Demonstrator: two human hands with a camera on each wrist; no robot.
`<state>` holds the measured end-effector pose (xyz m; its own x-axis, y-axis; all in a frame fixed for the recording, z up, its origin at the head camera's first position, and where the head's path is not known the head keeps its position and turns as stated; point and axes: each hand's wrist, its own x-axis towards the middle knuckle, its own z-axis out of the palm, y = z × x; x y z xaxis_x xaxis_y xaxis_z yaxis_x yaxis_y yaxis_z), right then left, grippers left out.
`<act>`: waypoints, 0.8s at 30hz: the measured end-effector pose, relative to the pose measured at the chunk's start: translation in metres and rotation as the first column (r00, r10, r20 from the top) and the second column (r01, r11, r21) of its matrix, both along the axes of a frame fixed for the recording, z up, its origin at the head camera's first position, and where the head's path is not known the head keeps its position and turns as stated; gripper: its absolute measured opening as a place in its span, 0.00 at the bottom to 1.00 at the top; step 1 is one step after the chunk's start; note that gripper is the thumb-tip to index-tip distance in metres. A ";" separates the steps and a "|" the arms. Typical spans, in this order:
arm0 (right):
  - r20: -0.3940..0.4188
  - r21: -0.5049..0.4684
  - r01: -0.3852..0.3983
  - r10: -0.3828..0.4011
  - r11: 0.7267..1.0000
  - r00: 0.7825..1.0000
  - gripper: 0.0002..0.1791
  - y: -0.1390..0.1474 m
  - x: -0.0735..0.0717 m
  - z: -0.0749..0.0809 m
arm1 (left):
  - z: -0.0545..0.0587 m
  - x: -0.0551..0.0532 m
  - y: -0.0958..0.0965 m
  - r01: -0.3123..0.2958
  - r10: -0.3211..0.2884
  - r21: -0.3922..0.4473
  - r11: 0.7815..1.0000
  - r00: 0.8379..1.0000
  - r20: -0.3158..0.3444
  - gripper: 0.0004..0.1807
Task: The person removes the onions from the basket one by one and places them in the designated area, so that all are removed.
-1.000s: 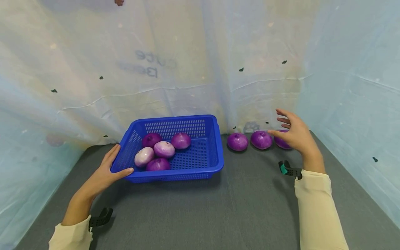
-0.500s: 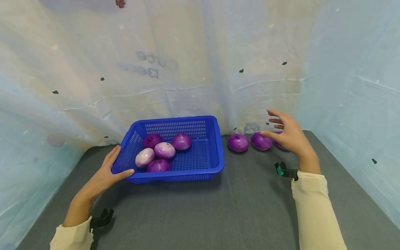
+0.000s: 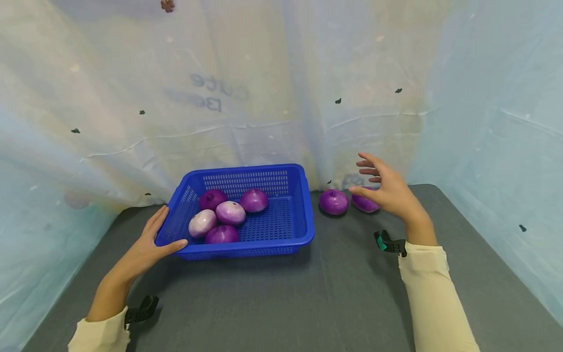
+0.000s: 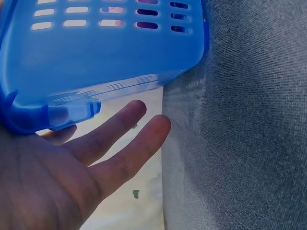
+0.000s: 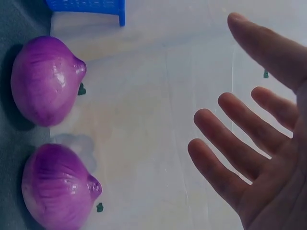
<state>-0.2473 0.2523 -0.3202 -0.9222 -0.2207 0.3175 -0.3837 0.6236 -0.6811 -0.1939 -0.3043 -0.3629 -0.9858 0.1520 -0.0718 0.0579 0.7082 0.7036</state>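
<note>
A blue plastic basket (image 3: 277, 247) stands on the dark table, with several purple and pale onions (image 3: 230, 212) toward its left side. My left hand (image 3: 147, 247) rests at the basket's front left corner, thumb along the front rim and fingers along the left side. In the left wrist view, the fingers (image 4: 129, 155) are straight beside the basket wall. My right hand (image 3: 391, 193) is raised with spread fingers, holding nothing. It partly covers one purple onion (image 3: 364, 201) in the head view. Another onion (image 3: 333, 202) sits between that one and the basket.
A pale printed curtain (image 3: 264, 98) hangs right behind the basket and the onions. A light blue sheet (image 3: 497, 146) closes off the right side, and similar cloth hangs on the left. Grey cloth covers the table (image 3: 264, 303).
My right hand has moved left, from over the rightmost onion to the one beside it. That rightmost onion is now hidden behind the hand. The left hand and basket have stayed put.
</note>
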 end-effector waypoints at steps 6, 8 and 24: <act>0.013 0.033 -0.024 0.023 0.999 1.000 0.47 -0.009 -0.001 -0.002 | -0.002 0.001 0.000 -0.001 0.001 0.004 1.000 1.000 0.009 0.58; 0.008 0.039 -0.036 0.035 0.999 0.999 0.47 -0.012 -0.002 -0.002 | -0.001 0.000 0.000 -0.008 0.008 -0.011 1.000 1.000 0.005 0.58; 0.011 0.090 -0.142 0.142 0.986 0.990 0.45 -0.038 -0.008 -0.006 | 0.002 0.000 0.001 -0.024 0.024 -0.023 0.999 1.000 0.007 0.58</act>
